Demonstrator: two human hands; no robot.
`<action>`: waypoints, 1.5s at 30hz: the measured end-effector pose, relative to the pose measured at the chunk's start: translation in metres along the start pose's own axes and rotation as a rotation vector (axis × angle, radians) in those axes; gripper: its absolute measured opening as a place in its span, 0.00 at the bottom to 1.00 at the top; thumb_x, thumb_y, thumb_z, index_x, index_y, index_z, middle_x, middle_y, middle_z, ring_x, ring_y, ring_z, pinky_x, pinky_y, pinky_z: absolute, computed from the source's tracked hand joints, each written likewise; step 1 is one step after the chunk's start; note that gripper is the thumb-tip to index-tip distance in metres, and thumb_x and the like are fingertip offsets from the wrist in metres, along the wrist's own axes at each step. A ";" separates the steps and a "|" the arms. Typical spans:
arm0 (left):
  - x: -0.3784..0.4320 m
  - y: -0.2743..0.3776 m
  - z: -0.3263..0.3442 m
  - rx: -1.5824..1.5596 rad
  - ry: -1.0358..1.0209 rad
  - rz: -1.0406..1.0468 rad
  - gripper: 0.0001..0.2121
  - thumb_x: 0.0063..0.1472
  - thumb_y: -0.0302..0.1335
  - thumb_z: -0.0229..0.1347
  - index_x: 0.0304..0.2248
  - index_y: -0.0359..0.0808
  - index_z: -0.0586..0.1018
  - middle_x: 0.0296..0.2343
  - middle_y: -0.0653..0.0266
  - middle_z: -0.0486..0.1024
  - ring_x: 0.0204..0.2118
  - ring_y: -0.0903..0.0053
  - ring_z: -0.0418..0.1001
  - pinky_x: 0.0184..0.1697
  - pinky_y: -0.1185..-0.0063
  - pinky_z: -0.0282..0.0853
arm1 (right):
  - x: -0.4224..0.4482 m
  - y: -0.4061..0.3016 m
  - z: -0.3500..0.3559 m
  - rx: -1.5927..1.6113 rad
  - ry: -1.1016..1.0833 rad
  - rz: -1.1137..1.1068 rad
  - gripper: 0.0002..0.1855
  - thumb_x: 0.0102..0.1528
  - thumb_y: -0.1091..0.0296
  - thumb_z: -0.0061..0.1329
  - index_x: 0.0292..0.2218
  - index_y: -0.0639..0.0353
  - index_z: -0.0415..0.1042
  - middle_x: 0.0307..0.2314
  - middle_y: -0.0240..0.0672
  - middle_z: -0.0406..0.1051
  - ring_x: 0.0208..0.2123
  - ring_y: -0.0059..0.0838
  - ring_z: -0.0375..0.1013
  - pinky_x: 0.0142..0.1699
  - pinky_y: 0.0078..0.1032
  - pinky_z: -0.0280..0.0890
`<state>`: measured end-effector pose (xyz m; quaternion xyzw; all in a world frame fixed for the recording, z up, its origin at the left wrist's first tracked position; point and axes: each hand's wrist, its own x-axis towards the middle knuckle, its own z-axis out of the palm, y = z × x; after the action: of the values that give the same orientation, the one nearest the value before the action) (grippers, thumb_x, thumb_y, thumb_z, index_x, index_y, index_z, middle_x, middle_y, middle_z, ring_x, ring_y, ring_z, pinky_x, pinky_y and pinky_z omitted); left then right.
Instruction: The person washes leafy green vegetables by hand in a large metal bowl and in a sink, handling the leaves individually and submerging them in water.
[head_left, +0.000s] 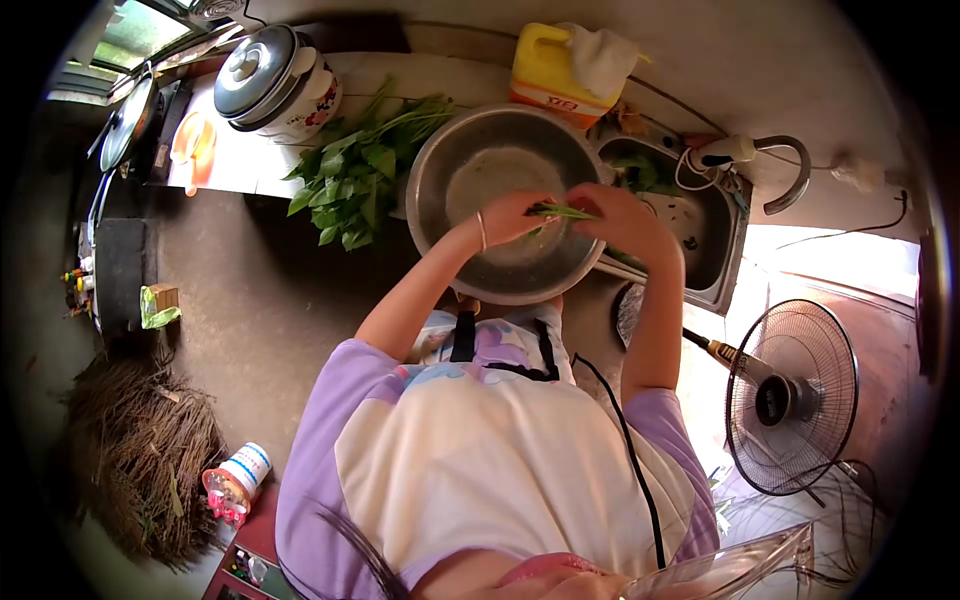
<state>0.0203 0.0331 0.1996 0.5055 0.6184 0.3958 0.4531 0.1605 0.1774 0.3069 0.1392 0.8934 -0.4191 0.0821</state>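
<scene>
Over a wide metal basin (517, 277) on the counter edge, my left hand (512, 217) is closed on some green stems (570, 211). My right hand (619, 217) is at the other end of these stems, its fingertips touching them. A few green bits lie at the bottom of the basin. To the left of the basin a bunch of leafy greens (360, 169) rests on the counter, its leaves hanging over the edge. More leaves (645, 174) lie in the metal sink (705, 281) on the right.
A yellow jug (534, 67) with a white cloth stands behind the basin. At the back left are a lidded pot (311, 112) and an orange ladle (193, 139). A curved faucet (795, 169) rises by the sink. A standing fan (791, 397) is at right; dry brushwood (142, 457) lies at left.
</scene>
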 end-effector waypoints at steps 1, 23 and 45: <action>-0.004 0.007 -0.004 -0.137 -0.013 -0.063 0.12 0.58 0.29 0.51 0.41 0.35 0.71 0.26 0.65 0.72 0.30 0.81 0.68 0.36 0.81 0.63 | -0.005 -0.003 -0.011 0.025 0.019 0.020 0.16 0.44 0.71 0.52 0.37 0.62 0.69 0.29 0.41 0.72 0.32 0.36 0.73 0.37 0.28 0.65; -0.019 0.034 -0.023 -0.170 0.118 0.146 0.10 0.60 0.27 0.48 0.40 0.34 0.72 0.23 0.69 0.70 0.26 0.85 0.66 0.30 0.84 0.62 | -0.039 -0.030 0.006 0.499 0.520 -0.037 0.12 0.47 0.77 0.52 0.36 0.65 0.71 0.22 0.32 0.70 0.24 0.18 0.71 0.30 0.15 0.64; -0.104 0.046 -0.138 0.721 0.975 -0.093 0.12 0.56 0.35 0.51 0.39 0.40 0.71 0.30 0.58 0.73 0.30 0.61 0.72 0.31 0.69 0.67 | -0.039 0.043 -0.014 0.730 0.793 0.111 0.12 0.58 0.69 0.40 0.40 0.66 0.69 0.28 0.36 0.72 0.28 0.23 0.71 0.34 0.20 0.65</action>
<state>-0.0918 -0.0656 0.2981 0.3603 0.8711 0.3272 -0.0653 0.2107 0.2081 0.2948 0.3530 0.6437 -0.6125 -0.2930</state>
